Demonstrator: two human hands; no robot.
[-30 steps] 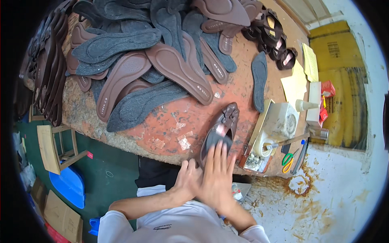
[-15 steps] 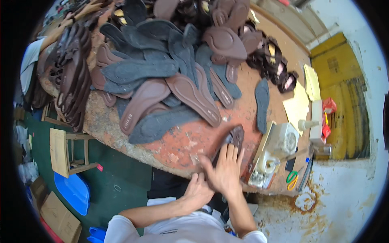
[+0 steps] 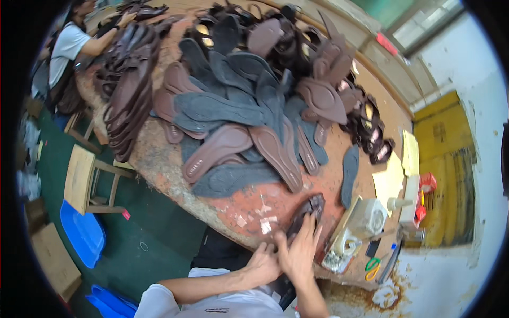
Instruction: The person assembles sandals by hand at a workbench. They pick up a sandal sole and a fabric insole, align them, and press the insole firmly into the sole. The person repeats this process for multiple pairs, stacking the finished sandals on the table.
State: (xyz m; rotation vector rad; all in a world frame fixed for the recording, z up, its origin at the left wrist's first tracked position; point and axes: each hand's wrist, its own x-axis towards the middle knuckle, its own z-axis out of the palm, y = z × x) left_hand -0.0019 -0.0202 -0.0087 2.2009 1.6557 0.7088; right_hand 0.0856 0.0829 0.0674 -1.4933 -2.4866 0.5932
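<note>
A dark brown sandal (image 3: 309, 208) lies near the table's front edge, its strapped toe end pointing away from me. Over its sole my right hand (image 3: 300, 252) rests with fingers stretched out and thumb apart. My left hand (image 3: 262, 263) is closed at the sandal's near end, its curled fingers beside my right palm; part of that end is hidden by the hands. Just beyond lie brown insoles (image 3: 275, 153) and dark grey insoles (image 3: 233, 179) in a loose heap. A single grey insole (image 3: 349, 176) lies to the right.
Finished-looking sandals (image 3: 371, 124) line the far right; stacked brown soles (image 3: 130, 114) stand left. At right are a glue-stained container (image 3: 366, 217), scissors (image 3: 373, 269) and yellow paper (image 3: 389, 180). A wooden stool (image 3: 82, 180) and blue dustpan-like tray (image 3: 82, 233) are on the floor. Another person (image 3: 69, 50) works far left.
My view has tilted, bringing more of the other person and the far table into sight. My right fingers have slid slightly back, uncovering more of the sandal. My left hand stays closed beside it.
</note>
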